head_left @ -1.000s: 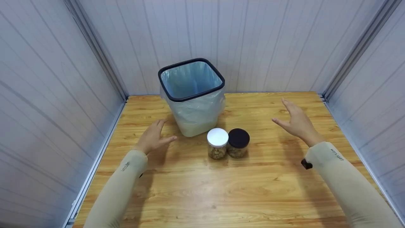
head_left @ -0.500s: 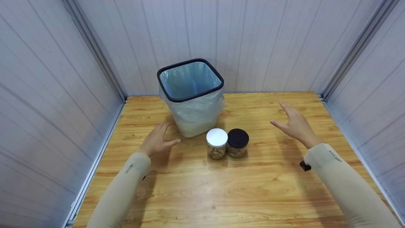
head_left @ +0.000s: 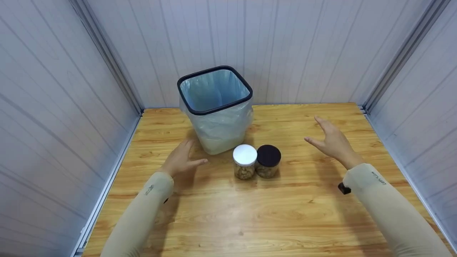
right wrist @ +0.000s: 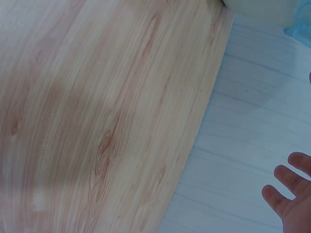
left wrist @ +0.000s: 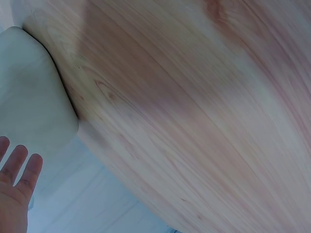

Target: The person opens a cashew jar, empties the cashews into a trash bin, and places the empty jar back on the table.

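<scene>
In the head view my left hand hovers beside the lower left of a lined bin, fingers spread and holding nothing. Two clear jars of small pale brown pieces stand side by side in front of the bin, one with a white lid, the other with a dark lid. Off to the right of the jars, my right hand is empty, thumb apart from the fingers. The left wrist view has spread fingers near the pale bin; the right wrist view has separated fingertips.
Black rim and translucent liner top the bin, which stands near the back wall. Pale panelled walls enclose the wooden table at the left, back and right. A small black object sits at my right cuff.
My left hand has moved slightly right, closer to the bin and the jars. My right hand has shifted a little down and left. Bin and jars stand as before.
</scene>
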A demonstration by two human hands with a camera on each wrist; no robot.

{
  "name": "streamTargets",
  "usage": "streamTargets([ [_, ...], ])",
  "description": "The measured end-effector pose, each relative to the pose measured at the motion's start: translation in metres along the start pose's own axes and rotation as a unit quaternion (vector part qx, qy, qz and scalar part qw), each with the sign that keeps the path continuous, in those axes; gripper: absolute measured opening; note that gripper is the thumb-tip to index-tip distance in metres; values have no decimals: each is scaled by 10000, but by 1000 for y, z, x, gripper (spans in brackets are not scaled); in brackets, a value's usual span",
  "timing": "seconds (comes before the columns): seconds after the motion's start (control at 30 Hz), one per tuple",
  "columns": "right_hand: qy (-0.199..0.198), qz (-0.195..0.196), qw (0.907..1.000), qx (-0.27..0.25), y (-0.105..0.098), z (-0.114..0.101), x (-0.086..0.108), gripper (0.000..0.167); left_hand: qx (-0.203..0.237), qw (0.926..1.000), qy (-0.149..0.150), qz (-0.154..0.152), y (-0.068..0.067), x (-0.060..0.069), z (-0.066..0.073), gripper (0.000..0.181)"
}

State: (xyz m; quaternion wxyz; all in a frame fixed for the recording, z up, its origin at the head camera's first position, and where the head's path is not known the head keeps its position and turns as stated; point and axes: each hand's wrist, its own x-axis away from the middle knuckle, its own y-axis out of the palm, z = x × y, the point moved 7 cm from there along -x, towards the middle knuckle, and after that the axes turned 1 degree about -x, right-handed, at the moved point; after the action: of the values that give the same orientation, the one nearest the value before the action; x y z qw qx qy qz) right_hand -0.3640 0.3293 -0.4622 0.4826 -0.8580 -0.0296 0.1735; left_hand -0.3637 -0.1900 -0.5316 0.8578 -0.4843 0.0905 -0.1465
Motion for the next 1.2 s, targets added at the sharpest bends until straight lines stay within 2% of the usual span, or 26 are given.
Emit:
streamTargets([
  [0.23, -20, -27, 10000, -78, 1, -3, -1, 86, 5, 9999, 154, 73, 2, 1, 4, 101],
  [0.43, -66, 59, 9999, -85, 0, -2, 0, 86, 188, 9994, 251, 120, 3, 0, 8, 101],
  [0.8, -60, -6, 9999, -99, 1, -6, 1, 85, 318, 9994, 138, 52, 10, -2, 12, 97],
  [1.2, -332, 98, 9993, -167, 9, -12, 4, 81, 317, 9983, 473, 144, 19, -1, 20, 97],
])
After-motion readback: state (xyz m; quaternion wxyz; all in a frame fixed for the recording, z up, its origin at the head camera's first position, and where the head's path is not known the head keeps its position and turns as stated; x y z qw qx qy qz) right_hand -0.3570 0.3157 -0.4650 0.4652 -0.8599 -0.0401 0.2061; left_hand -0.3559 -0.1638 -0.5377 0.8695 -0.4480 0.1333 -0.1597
